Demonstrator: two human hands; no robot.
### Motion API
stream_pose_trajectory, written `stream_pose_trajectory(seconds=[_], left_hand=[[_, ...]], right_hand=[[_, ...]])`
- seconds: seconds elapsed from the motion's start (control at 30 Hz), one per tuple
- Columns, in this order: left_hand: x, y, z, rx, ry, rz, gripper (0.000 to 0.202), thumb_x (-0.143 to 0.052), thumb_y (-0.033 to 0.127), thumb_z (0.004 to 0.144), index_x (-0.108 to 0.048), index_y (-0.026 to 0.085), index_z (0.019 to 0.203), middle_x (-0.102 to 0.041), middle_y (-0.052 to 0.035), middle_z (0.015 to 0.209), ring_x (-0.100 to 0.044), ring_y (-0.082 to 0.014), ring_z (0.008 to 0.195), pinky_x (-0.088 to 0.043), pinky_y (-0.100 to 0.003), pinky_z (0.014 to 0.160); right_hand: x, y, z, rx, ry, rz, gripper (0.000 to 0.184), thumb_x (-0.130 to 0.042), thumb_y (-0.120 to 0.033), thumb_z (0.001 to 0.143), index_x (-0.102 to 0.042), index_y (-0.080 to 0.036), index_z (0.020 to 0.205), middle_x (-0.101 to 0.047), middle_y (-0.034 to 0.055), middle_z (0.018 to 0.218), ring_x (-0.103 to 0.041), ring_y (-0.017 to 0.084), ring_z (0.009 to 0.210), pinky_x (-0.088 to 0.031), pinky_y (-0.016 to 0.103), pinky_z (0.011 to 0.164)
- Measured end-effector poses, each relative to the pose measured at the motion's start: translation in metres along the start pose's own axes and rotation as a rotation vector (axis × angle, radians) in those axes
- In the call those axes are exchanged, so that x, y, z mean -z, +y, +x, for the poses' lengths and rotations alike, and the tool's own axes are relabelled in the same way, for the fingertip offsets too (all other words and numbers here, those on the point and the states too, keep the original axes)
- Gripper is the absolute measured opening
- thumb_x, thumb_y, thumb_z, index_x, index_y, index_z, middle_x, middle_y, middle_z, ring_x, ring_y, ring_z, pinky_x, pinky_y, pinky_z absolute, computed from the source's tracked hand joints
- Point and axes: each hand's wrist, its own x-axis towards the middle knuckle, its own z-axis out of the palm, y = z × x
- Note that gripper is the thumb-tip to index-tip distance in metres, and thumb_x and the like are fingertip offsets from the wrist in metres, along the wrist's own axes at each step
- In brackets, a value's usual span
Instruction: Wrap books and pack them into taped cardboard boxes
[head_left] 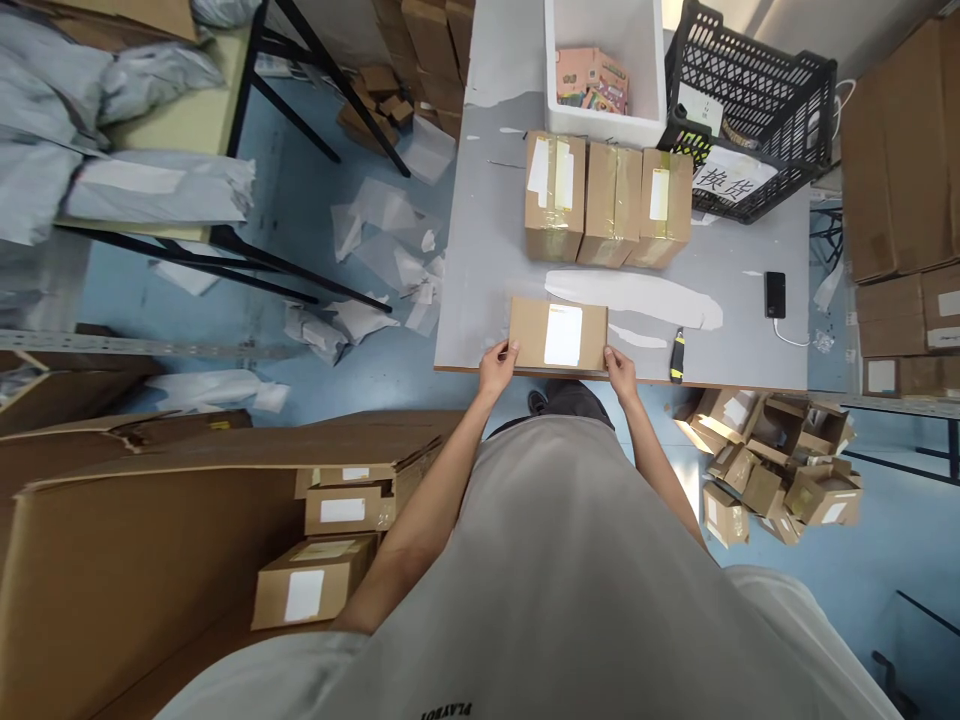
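Note:
A brown cardboard box (pixel 531 330) with a white label on its upper face lies at the front edge of the grey table (pixel 480 220). My left hand (pixel 498 367) grips its left end, thumb on top near the lower corner. At the opposite end my right hand (pixel 620 373) holds the lower right corner in the same way. Beyond the box, three taped cardboard boxes (pixel 613 205) stand side by side. To the right of my right hand lies a black and yellow utility knife (pixel 677 357).
A white bin (pixel 605 125) with pink packets and a black plastic crate (pixel 787 130) stand at the table's far side. A phone (pixel 775 295) with a cable lies at right. Opened cartons (pixel 765 485) litter the floor; a large carton (pixel 150 560) holding boxes stands left.

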Motion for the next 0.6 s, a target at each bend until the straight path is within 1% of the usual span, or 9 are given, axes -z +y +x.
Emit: stream_pose_trajectory(seconds=[0.07, 0.13, 0.23, 0.27, 0.33, 0.4, 0.47, 0.53, 0.6], left_hand=[[0.003, -0.003, -0.001, 0.025, 0.003, -0.011, 0.041, -0.062, 0.049, 0.104, -0.083, 0.017, 0.119, -0.085, -0.015, 0.123, -0.077, -0.0292, 0.113, -0.062, -0.047, 0.109], [0.007, -0.006, -0.006, 0.055, 0.0, -0.015, 0.04, -0.058, 0.045, 0.104, -0.083, 0.017, 0.118, -0.085, -0.016, 0.121, -0.078, -0.0299, 0.114, -0.064, -0.049, 0.107], [0.01, -0.009, -0.017, 0.073, -0.024, -0.008, 0.03, -0.067, 0.035, 0.094, -0.083, 0.017, 0.111, -0.085, -0.0164, 0.119, -0.079, -0.031, 0.113, -0.063, -0.053, 0.109], [0.011, -0.009, -0.022, 0.07, -0.036, -0.005, 0.027, -0.07, 0.033, 0.09, -0.083, 0.017, 0.109, -0.085, -0.0161, 0.117, -0.08, -0.0312, 0.111, -0.063, -0.054, 0.11], [0.011, -0.006, -0.029, 0.058, -0.054, -0.001, 0.026, -0.075, 0.031, 0.086, -0.084, 0.018, 0.107, -0.084, -0.0149, 0.114, -0.08, -0.0313, 0.106, -0.065, -0.054, 0.107], [0.012, 0.0, -0.033, 0.038, -0.058, 0.0, 0.026, -0.078, 0.034, 0.086, -0.084, 0.018, 0.106, -0.083, -0.0143, 0.113, -0.08, -0.0311, 0.104, -0.068, -0.052, 0.103], [0.015, 0.011, -0.034, 0.013, -0.051, -0.002, 0.028, -0.08, 0.037, 0.089, -0.084, 0.018, 0.107, -0.081, -0.0143, 0.117, -0.08, -0.0306, 0.107, -0.067, -0.05, 0.105], [0.02, 0.026, -0.032, -0.034, -0.034, 0.005, 0.031, -0.079, 0.042, 0.093, -0.085, 0.018, 0.111, -0.079, -0.014, 0.12, -0.079, -0.0297, 0.11, -0.066, -0.047, 0.108], [0.025, 0.044, -0.028, -0.112, 0.006, 0.041, 0.035, -0.077, 0.047, 0.098, -0.086, 0.018, 0.116, -0.079, -0.0125, 0.118, -0.077, -0.0288, 0.11, -0.065, -0.044, 0.106]], right_hand=[[0.003, 0.005, -0.001, -0.093, -0.006, 0.038, 0.079, -0.051, -0.084, 0.099, -0.085, -0.019, 0.127, -0.087, 0.0146, 0.111, -0.078, 0.031, 0.112, -0.065, 0.052, 0.102], [0.007, 0.01, -0.005, -0.139, -0.013, 0.043, 0.069, -0.061, -0.078, 0.094, -0.086, -0.019, 0.12, -0.087, 0.015, 0.112, -0.078, 0.031, 0.114, -0.063, 0.055, 0.106], [0.009, 0.013, -0.015, -0.136, -0.058, 0.04, 0.055, -0.075, -0.068, 0.084, -0.087, -0.02, 0.109, -0.088, 0.0128, 0.112, -0.079, 0.031, 0.111, -0.059, 0.056, 0.113], [0.009, 0.013, -0.019, -0.132, -0.077, 0.045, 0.053, -0.078, -0.065, 0.082, -0.087, -0.02, 0.107, -0.089, 0.0118, 0.111, -0.079, 0.031, 0.109, -0.059, 0.056, 0.114], [0.01, 0.012, -0.023, -0.122, -0.101, 0.056, 0.052, -0.08, -0.064, 0.079, -0.087, -0.02, 0.105, -0.089, 0.0109, 0.109, -0.079, 0.032, 0.107, -0.06, 0.057, 0.113], [0.012, 0.008, -0.024, -0.112, -0.1, 0.064, 0.055, -0.081, -0.067, 0.079, -0.088, -0.019, 0.105, -0.088, 0.0121, 0.11, -0.079, 0.034, 0.11, -0.061, 0.057, 0.111], [0.017, 0.001, -0.019, -0.099, -0.082, 0.073, 0.06, -0.082, -0.071, 0.08, -0.089, -0.019, 0.108, -0.087, 0.014, 0.117, -0.077, 0.036, 0.116, -0.061, 0.056, 0.112], [0.024, -0.009, -0.011, -0.066, -0.04, 0.073, 0.064, -0.081, -0.076, 0.081, -0.09, -0.02, 0.112, -0.085, 0.0149, 0.122, -0.076, 0.036, 0.121, -0.062, 0.054, 0.111], [0.031, -0.021, -0.001, -0.01, 0.02, 0.053, 0.065, -0.08, -0.078, 0.085, -0.091, -0.021, 0.114, -0.083, 0.0144, 0.12, -0.074, 0.035, 0.12, -0.063, 0.051, 0.108]])
